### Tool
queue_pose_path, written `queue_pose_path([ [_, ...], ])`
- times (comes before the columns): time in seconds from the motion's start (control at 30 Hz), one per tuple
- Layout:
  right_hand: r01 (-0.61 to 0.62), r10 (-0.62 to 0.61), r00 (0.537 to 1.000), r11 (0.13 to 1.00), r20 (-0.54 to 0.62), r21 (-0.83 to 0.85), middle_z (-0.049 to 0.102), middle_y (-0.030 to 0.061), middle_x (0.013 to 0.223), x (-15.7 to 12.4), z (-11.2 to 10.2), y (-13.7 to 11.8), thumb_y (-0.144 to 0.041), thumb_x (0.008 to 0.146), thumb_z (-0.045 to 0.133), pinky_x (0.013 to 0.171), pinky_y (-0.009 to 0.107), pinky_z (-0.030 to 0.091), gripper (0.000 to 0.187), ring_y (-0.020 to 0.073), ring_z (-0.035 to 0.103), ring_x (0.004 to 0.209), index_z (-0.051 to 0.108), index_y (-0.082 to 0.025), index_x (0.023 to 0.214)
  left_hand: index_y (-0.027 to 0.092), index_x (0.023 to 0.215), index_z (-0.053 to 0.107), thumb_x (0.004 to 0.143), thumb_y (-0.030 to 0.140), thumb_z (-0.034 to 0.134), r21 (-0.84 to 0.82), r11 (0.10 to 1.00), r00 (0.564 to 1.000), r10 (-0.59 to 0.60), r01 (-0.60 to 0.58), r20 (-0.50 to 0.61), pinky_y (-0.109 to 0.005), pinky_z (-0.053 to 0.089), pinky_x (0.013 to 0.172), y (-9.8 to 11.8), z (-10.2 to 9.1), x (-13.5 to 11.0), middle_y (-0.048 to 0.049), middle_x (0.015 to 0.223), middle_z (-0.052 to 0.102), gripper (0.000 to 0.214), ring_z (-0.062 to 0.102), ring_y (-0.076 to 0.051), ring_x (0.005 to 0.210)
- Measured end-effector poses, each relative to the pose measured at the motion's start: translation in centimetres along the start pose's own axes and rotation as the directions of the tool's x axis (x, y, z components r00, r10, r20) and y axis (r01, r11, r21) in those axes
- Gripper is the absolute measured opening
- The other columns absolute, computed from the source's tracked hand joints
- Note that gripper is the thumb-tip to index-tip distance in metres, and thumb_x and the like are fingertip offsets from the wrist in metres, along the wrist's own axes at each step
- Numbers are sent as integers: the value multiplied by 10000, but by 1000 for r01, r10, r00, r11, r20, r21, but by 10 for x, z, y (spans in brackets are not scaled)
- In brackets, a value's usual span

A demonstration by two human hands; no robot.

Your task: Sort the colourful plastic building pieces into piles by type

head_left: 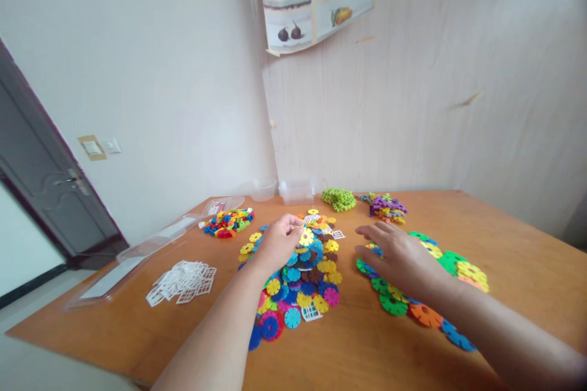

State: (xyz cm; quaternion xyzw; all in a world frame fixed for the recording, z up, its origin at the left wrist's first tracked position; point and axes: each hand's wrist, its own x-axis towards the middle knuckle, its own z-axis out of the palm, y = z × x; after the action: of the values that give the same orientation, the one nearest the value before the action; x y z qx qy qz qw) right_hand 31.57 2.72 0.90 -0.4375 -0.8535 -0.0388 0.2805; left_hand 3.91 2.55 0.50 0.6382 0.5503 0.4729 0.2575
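My left hand (280,241) is over the middle pile of notched plastic snowflake discs (293,273). Its thumb and fingers are pinched at the edge of a pale yellow snowflake disc (307,236). Blue, yellow, pink and brown discs lie around it, with a few white lattice pieces (312,311) among them. On the right, my right hand (398,253) hovers palm down with its fingers stretched and nothing visible in them. Below it spreads a group of larger snowflake discs (426,315) in green, orange, blue and yellow, partly hidden by the hand and forearm.
White lattice pieces (186,281) are heaped at left, with small coloured blocks (228,222) behind. Green pieces (338,198) and purple-grey pieces (387,206) sit at the back. Clear plastic containers (297,191) stand by the wall; transparent lids (114,275) line the left edge.
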Motion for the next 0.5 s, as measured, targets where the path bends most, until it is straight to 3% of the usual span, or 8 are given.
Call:
queue_pose_path([
  [0.1,86,-86,996,995,-8,57,679,116,1106,-4,1,-16,-348,918,550,842,395,518,408,270,646,1011,589,-210,1301,179,1047,571,865,318,598,-141,989,982,-18,44,187,-233,429,625,16,15,-13,21,722,620,231,599,-125,639],
  [0.23,180,-183,983,977,21,116,673,107,1161,-10,3,-32,-351,894,602,872,415,518,514,272,630,1039,516,-237,1388,181,1096,543,853,331,654,-272,953,923,-17,131,385,-230,431,631,30,26,-24,16,741,622,306,615,-122,660],
  [0.4,175,-185,980,976,75,129,693,70,1065,-12,2,-40,-323,887,610,841,369,499,327,242,638,969,622,-234,1202,182,1135,511,837,369,703,-316,924,877,-41,215,478,-254,453,661,34,30,-28,-14,817,658,401,630,-132,691],
  [0.5,148,-155,984,985,82,91,695,61,1009,-11,0,-39,-297,877,600,811,341,481,253,230,640,936,641,-225,1116,181,1160,522,838,389,709,-318,922,872,-40,220,487,-265,462,688,35,28,-28,-29,834,675,427,652,-151,739],
])
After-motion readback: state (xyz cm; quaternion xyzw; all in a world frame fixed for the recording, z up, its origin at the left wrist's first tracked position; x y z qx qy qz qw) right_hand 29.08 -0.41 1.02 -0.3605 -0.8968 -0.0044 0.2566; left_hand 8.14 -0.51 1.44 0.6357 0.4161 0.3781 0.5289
